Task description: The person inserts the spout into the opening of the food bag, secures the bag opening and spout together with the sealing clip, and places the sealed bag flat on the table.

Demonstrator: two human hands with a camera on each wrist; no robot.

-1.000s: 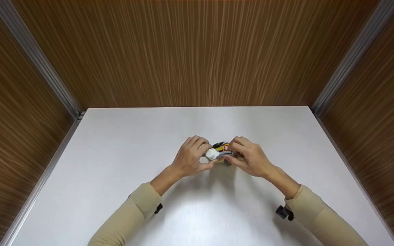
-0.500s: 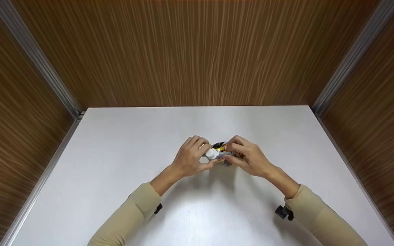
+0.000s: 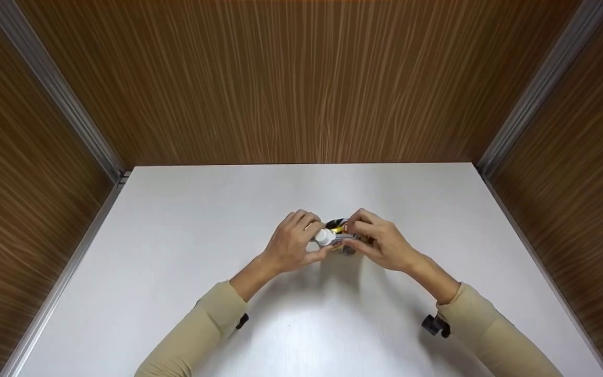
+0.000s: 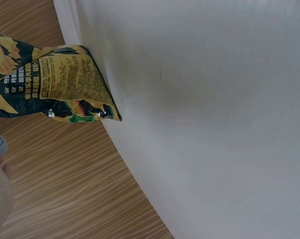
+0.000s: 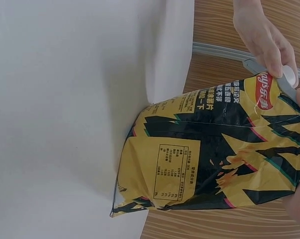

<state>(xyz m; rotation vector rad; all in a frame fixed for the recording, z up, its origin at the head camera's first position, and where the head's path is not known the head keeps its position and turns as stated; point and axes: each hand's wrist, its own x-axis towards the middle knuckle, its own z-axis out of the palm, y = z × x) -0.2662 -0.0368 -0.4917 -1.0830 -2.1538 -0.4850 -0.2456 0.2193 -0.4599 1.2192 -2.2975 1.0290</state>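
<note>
A yellow and black chip bag (image 5: pixel 225 149) stands upright on the white table, its red logo near the top in the right wrist view. Across its top lies a grey bag clip (image 3: pixel 344 237) with a round white cap (image 3: pixel 325 237) at the left end. The left hand (image 3: pixel 293 241) pinches the clip's capped end between thumb and fingers. At the other end, the right hand (image 3: pixel 382 241) pinches the bag's top and the clip, fingertips partly hiding both. In the left wrist view the bag's printed side (image 4: pixel 70 77) shows, with only an edge of the hand.
The white table (image 3: pixel 202 209) spreads around the bag on all sides. Brown wood-grain panels (image 3: pixel 301 84) rise behind and at both sides, with grey metal rails (image 3: pixel 66 99) at the corners. Black camera mounts (image 3: pixel 432 325) hang at the sleeves.
The right fingertips have shifted slightly left along the bag's top, and less of the red logo shows in the head view. The left hand stays almost still on the clip.
</note>
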